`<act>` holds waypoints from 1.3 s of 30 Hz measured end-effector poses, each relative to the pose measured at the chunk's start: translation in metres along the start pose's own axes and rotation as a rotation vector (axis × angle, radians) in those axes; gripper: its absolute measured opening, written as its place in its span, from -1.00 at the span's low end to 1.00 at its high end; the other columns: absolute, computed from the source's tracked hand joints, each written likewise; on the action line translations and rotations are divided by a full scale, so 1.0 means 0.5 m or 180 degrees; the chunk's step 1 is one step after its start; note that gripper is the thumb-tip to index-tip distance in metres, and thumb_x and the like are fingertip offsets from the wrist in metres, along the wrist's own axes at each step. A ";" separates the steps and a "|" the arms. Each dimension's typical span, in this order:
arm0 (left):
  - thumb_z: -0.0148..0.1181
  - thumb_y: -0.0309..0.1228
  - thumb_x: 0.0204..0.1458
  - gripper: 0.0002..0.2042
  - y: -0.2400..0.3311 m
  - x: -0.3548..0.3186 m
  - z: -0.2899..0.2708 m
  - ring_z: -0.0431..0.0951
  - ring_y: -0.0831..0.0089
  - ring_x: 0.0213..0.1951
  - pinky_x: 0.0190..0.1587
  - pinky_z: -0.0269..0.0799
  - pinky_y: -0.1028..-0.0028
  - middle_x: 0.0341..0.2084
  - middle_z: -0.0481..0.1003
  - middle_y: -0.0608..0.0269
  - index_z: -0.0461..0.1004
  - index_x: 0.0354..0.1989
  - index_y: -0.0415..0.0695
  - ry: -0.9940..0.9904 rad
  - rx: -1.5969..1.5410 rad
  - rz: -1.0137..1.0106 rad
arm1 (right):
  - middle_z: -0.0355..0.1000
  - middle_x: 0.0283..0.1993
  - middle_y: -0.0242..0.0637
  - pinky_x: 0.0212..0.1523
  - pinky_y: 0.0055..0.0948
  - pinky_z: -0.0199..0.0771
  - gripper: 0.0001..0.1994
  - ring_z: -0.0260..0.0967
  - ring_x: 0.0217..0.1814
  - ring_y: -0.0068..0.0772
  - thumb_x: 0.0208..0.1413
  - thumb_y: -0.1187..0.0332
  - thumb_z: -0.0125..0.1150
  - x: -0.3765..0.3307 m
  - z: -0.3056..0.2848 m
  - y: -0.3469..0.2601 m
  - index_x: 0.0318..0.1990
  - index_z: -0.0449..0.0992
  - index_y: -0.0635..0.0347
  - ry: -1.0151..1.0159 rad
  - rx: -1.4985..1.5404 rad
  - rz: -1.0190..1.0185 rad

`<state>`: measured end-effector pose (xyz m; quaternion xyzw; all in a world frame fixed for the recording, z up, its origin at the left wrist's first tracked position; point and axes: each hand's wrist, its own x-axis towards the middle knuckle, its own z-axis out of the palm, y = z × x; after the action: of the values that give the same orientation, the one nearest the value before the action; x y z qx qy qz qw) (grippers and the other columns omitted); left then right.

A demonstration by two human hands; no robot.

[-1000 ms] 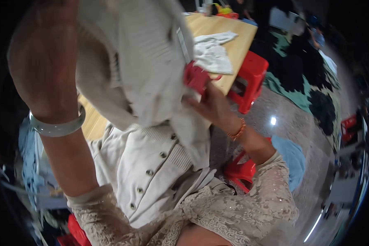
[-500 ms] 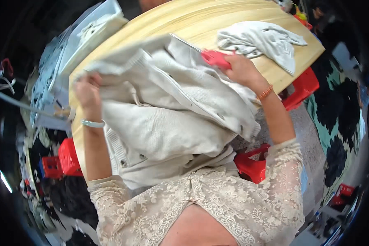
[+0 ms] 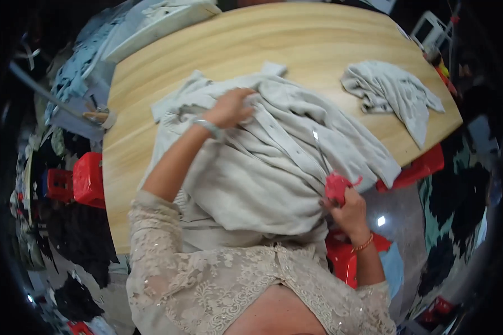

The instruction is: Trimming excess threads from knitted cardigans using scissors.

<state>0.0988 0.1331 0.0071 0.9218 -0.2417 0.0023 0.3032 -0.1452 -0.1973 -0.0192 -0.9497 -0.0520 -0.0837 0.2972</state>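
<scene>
A light grey knitted cardigan (image 3: 251, 184) with a buttoned front band lies spread over the near part of the table and over my lap. At its upper middle, my left hand (image 3: 229, 109) has its fingers bent round the cloth by the front band; the fingertips are partly hidden and a little blurred. Low on the right, my right hand (image 3: 349, 212) is closed round scissors (image 3: 336, 187) with red-wrapped handles. Their narrow metal blades point up and left over the cardigan.
On the right of the wooden table (image 3: 296, 33) lies another crumpled light grey knit (image 3: 394, 92). A white bin (image 3: 162, 28) with clothes stands at the far left. Red stools (image 3: 89, 178) are round the table. A small container with tools (image 3: 103, 118) sits at the left edge.
The cardigan has come down from a lifted, bunched state to lie flatter. My left hand has moved right onto its middle. My right hand has come down and nearer, with the scissors.
</scene>
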 end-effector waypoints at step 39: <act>0.30 -0.48 -0.09 -0.78 -0.069 -0.355 -0.107 0.43 0.39 -0.39 -0.27 0.41 0.45 -0.38 0.41 0.17 0.42 -0.28 -0.22 -0.0026 -0.0400 -0.0704 | 0.46 -0.23 -0.09 -0.07 -0.16 0.36 -0.62 0.36 -0.10 0.02 -0.07 0.58 0.22 0.089 -0.096 -0.147 -0.02 0.44 0.18 -0.0544 -0.0714 -0.1057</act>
<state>-0.0351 0.2662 0.0048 0.9220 -0.1395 -0.0501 0.3578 -0.1186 -0.1623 0.0689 -0.9589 -0.2232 -0.0559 0.1663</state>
